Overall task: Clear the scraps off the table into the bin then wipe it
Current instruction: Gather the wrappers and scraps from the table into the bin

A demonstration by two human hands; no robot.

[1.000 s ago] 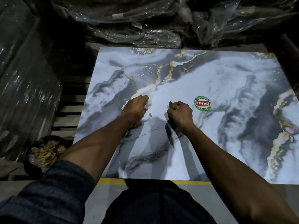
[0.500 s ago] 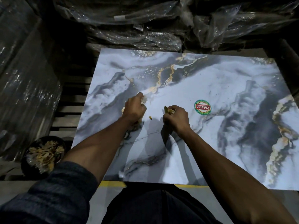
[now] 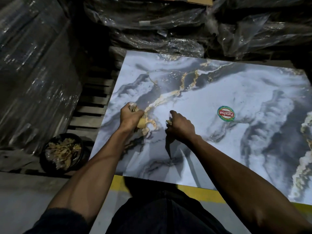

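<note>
At the bottom centre of the frame sits the person's dark clothing, with a yellow stripe [image 3: 197,193] on the floor just beyond it. Both bare forearms reach up from the lower corners onto the worktop [image 3: 219,92], a slab printed in grey, white and gold marble swirls that fills the middle and right of the frame. The left hand [image 3: 130,116], left of centre, is curled into a fist around a bunch of scraps [image 3: 141,123]: pale tan, dry and ragged, poking out above the knuckles and below the palm. The right hand [image 3: 181,125], just beside it at centre, is also curled, pinching a smaller tuft of the same tan bits at its thumb side. A round red-and-green sticker [image 3: 226,114] lies flat on the worktop to the right of the hands. At lower left, off the worktop's edge, a round black bin [image 3: 62,154] stands on wooden slats, holding a heap of yellowish shreds. Across the top and left, bundles in shiny plastic wrap [image 3: 152,26] are stacked.
</note>
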